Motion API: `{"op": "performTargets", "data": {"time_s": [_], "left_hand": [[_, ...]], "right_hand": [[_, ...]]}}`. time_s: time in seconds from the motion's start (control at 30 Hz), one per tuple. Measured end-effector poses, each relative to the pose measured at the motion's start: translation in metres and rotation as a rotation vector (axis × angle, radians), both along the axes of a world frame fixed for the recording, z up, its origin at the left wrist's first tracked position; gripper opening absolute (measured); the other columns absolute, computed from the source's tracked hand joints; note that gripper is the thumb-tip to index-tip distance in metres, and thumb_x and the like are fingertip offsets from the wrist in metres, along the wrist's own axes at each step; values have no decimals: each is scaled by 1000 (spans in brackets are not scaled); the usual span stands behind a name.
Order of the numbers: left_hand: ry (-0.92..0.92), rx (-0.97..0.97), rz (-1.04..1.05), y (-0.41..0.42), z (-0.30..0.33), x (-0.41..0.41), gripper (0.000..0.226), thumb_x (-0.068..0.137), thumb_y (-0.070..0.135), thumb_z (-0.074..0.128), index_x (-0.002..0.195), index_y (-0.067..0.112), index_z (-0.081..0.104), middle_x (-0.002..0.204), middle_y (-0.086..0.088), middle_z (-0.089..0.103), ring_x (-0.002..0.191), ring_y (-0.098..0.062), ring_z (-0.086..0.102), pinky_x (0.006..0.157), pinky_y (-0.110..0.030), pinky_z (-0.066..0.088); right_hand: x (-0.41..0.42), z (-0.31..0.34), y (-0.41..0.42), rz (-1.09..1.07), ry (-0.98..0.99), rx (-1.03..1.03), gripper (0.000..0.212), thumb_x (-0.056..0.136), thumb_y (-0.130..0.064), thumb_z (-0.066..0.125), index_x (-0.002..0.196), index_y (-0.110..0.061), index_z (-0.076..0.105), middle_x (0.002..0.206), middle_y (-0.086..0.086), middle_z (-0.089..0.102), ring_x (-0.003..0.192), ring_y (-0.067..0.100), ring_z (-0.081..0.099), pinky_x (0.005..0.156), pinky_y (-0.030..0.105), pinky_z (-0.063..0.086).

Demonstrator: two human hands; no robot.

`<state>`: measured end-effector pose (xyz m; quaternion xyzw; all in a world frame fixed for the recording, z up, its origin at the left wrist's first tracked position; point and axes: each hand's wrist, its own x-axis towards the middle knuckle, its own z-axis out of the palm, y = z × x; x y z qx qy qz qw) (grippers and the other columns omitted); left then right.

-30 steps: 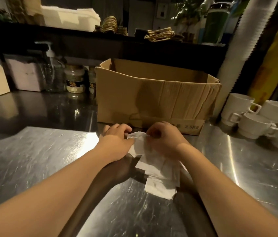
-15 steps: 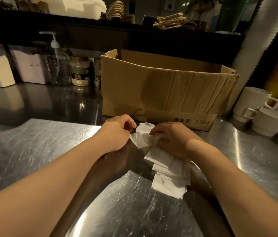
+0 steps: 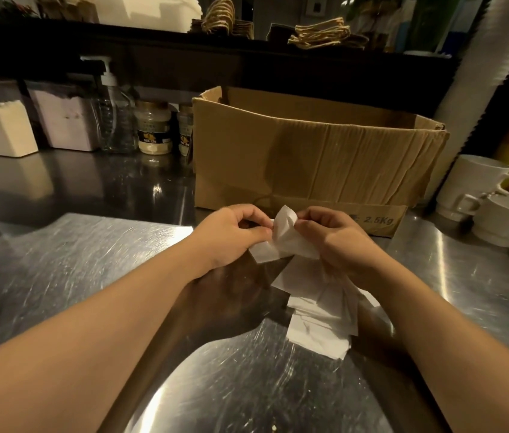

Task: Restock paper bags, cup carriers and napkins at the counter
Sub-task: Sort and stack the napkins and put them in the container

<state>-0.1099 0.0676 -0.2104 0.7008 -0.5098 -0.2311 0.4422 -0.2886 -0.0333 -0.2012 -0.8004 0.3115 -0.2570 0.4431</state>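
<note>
Napkins [image 3: 315, 310]: a loose white stack, fanned and uneven, lying on the steel bench [image 3: 59, 260] in front of the cardboard box [image 3: 309, 157]. The top napkin [image 3: 284, 235] is lifted off the stack and bent upward, one corner standing free between both hands.

Left hand [image 3: 231, 235]: fingers curled, thumb and fingertips pinching the left edge of the top napkin. Right hand [image 3: 337, 242]: fingers curled round the same napkin on its right side; the heel of this hand sits over the upper end of the stack. Both forearms reach in from the near edge.

Box: open at the top, front wall creased, "2.5Kg" printed low on the right; its contents are not visible. Left of the box, near the back of the bench: two jars [image 3: 154, 128], a clear pump bottle [image 3: 112, 114], two pale containers [image 3: 0, 129]. Right of the box: white cups [image 3: 478, 185], stacked and grouped. Shelf [image 3: 247, 45] above, carrying brown twine-handled items [image 3: 322, 34]; too dark to identify further.
</note>
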Motion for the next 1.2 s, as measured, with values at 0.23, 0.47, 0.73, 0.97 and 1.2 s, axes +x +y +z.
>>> {"op": "performTargets", "data": {"time_s": [0.23,0.47,0.73,0.97,1.2], "left_hand": [[154,32,-88,1,5,0,50,86,39,80,131,34,61,115,10,74,109,-16,69,103,-44,55],[90,-114,12,-5,-3,4,35,90,25,77,119,35,61,99,7,70,92,-10,67,87,-30,56],[-579,228,-95,1,0,-4,33,81,66,73,110,51,65,118,20,54,114,-10,47,102,-39,44],[-850,211,21,0,8,-6,16,96,52,61,86,42,69,103,16,64,110,-11,49,109,-41,34],[166,35,269,-3,10,-7,14,105,30,51,108,26,64,99,0,65,90,-17,62,72,-28,51]], "right_hand": [[-4,9,11,89,-97,173,23,99,-41,57,97,-23,72,93,-1,68,85,14,64,71,27,53],[0,3,-7,-96,-88,-77,11,96,-26,69,98,-15,71,87,1,70,82,19,65,64,26,51],[-2,1,-22,-315,-231,-46,7,98,-22,64,95,-21,70,88,2,71,87,26,70,72,43,58],[-7,8,-13,-291,-316,132,8,98,-27,67,97,-20,71,100,4,72,92,24,69,63,29,55],[-10,19,-8,-155,-585,571,24,98,-4,59,121,-7,63,112,10,66,97,33,68,67,37,60]]}}
